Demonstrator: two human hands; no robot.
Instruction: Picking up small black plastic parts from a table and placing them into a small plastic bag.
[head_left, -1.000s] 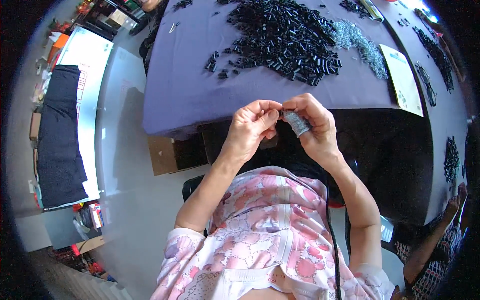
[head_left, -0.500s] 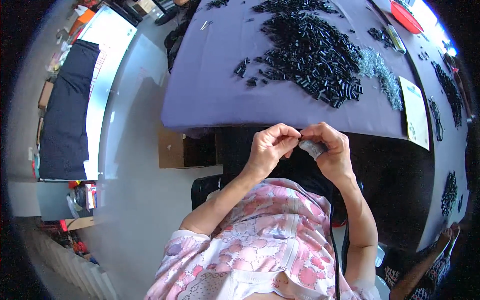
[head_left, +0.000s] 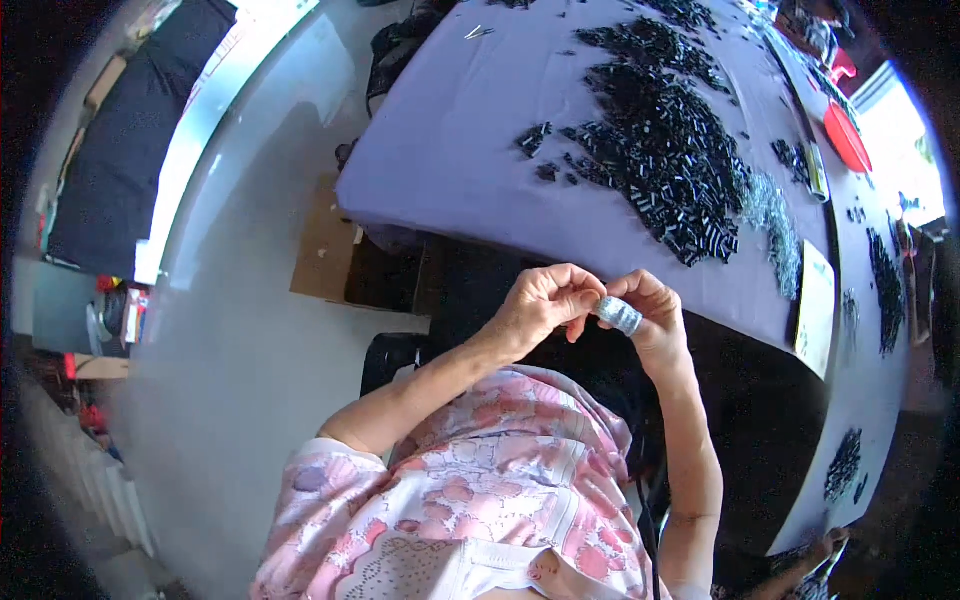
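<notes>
Just off the near edge of the table, my left hand (head_left: 545, 305) and my right hand (head_left: 657, 310) meet with fingertips touching. Both are closed in a pinch. Whatever lies between the fingertips is too small and covered to make out. A grey-white wrapping (head_left: 620, 315) goes round my right thumb. Beyond my hands, on the purple tablecloth (head_left: 430, 150), spreads a large heap of small black tube-shaped pieces (head_left: 675, 150). Right of that heap lies a pile of small clear pieces (head_left: 775, 230).
A sheet of paper (head_left: 816, 310) hangs at the table edge on the right. Further off are a red basket (head_left: 848, 138) and more black pieces (head_left: 884, 285). A cardboard box (head_left: 325, 245) stands on the floor by the table. Another person's arm (head_left: 805, 568) shows at lower right.
The view has turned, so the table sits further right and tilted. Both hands remain pinched together; the wrapped right thumb has turned and shows more plainly.
</notes>
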